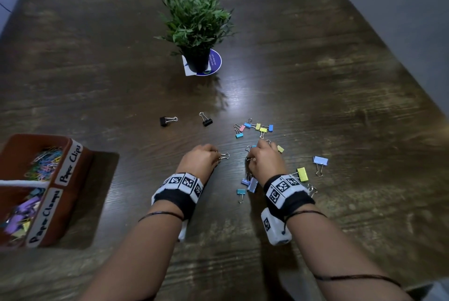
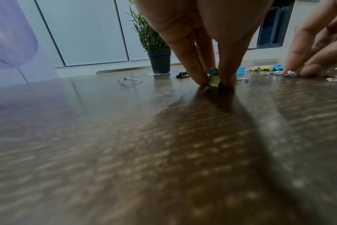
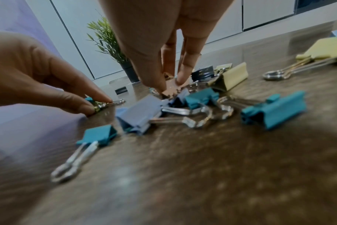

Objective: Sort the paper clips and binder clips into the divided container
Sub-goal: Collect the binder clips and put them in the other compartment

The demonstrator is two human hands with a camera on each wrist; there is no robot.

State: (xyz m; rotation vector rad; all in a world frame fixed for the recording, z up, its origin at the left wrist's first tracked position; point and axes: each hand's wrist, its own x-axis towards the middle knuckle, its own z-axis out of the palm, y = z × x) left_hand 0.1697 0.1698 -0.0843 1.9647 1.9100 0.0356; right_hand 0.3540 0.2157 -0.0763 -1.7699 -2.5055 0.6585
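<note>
The left hand [image 1: 201, 159] pinches a small binder clip [image 2: 214, 80] against the table [image 1: 315, 69], ready to lift. The right hand [image 1: 264, 162], fingers curled, gathers loose binder clips [image 3: 202, 97] nearby, likely to carry several together. The divided container [image 1: 70, 174] sits near left.

The divided container [image 1: 36, 193] is cut off at the left edge.

Both forearms reached up from the lower frame. The left hand [image 1: 200, 158] pinched downward at centre; the right hand [image 1: 263, 159], just right, pinched down too.
</note>
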